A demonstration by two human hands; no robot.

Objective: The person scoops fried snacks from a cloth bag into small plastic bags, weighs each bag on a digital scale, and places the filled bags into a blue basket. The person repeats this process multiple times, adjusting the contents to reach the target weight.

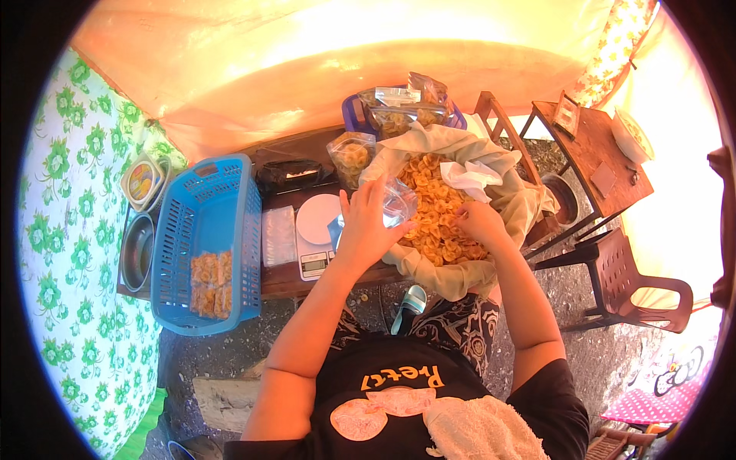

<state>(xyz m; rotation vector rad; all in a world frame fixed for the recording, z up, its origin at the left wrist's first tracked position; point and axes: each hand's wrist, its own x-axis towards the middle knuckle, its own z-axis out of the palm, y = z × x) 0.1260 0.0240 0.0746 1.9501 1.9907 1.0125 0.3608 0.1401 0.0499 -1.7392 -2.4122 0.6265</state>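
A cloth-lined basket point(517, 149) in front of me is heaped with thin orange-brown chips point(433, 211). My left hand point(368, 234) is at its left edge, thumb and fingers around a clear plastic pouch point(400, 201) whose opening is by the chips. On the right, my right hand point(483, 224) reaches into the heap, fingers curled together on some chips; the fingertips are partly hidden. A crumpled white plastic bag point(471, 178) lies on the chips just beyond that hand. Left of the pouch stands a white kitchen scale point(317, 264) with a round plate.
Flat clear bags point(279, 236) lie between the scale and a blue basket point(249, 253) holding packed snacks point(211, 284). Filled pouches point(354, 153) stand behind, others in a purple basket point(353, 115). A brown chair point(613, 268) and wooden table point(590, 146) are at right.
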